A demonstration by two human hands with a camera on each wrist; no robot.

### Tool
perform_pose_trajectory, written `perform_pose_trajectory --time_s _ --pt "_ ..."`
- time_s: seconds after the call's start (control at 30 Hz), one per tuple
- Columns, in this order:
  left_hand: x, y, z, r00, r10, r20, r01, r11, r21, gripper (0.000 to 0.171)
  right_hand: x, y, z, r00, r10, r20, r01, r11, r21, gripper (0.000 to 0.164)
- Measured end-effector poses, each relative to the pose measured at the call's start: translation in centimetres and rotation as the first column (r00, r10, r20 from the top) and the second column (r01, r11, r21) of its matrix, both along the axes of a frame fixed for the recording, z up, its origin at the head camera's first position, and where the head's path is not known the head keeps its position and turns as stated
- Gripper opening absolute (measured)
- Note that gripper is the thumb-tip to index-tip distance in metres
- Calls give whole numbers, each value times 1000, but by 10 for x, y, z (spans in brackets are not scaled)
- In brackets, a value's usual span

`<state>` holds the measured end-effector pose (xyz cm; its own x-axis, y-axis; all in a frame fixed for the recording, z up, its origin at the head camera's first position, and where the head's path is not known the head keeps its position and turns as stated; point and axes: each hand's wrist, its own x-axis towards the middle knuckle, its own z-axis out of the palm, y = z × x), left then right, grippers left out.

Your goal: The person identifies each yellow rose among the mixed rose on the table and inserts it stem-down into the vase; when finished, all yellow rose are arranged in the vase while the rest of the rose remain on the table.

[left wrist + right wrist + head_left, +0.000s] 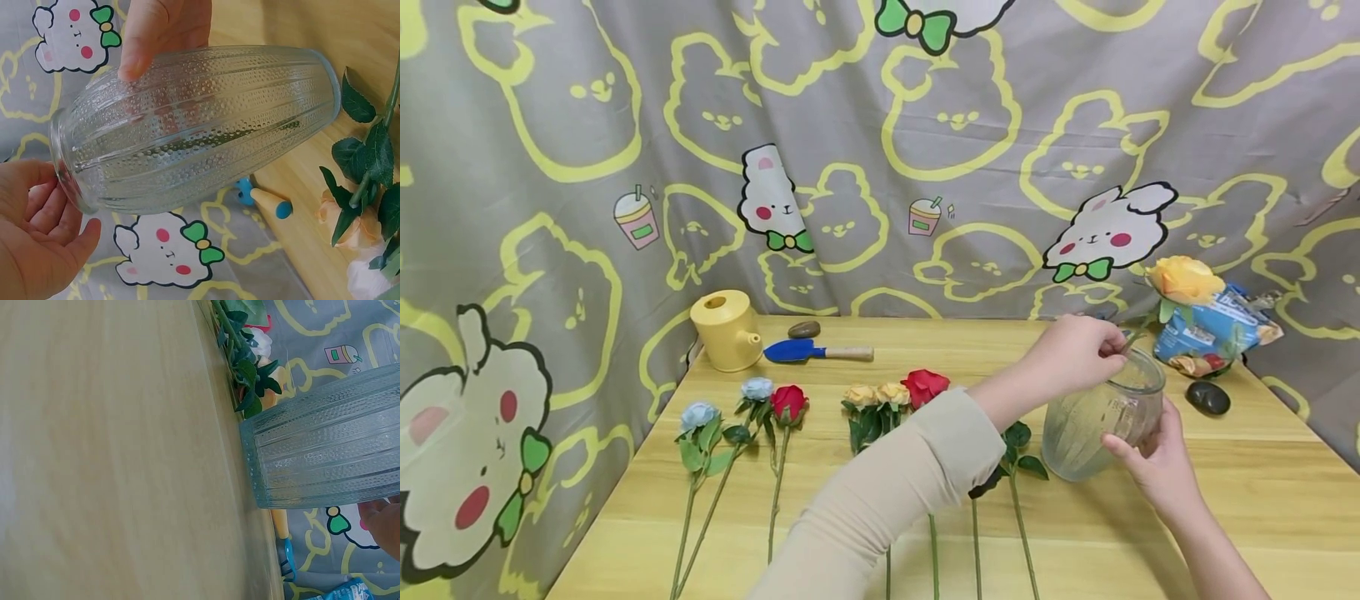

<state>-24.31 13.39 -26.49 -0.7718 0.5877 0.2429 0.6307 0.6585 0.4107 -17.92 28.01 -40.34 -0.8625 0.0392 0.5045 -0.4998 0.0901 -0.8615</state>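
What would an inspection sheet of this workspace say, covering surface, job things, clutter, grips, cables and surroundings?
Surface: wood-grain tabletop.
Job's things: ribbed glass vase; orange-yellow rose, its stem reaching inside the vase; red roses, blue flowers and yellow flowers lying on the tabletop.
Clutter: yellow watering can, blue-bladed trowel, brown stone, black stone, blue packet, blue-tined fork.
Grips: left grip pinches the rose's stem; right grip holds the vase.
Cables: nothing seen.
Surroundings: grey curtain with yellow cartoon outlines.
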Motion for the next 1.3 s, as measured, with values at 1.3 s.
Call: perform_pose_trajectory --time_s 1.3 --pt "-10 -151 -24 998 29 58 -35 995 96 16 1 1 1 1000 -14 20 13 1000 25 78"
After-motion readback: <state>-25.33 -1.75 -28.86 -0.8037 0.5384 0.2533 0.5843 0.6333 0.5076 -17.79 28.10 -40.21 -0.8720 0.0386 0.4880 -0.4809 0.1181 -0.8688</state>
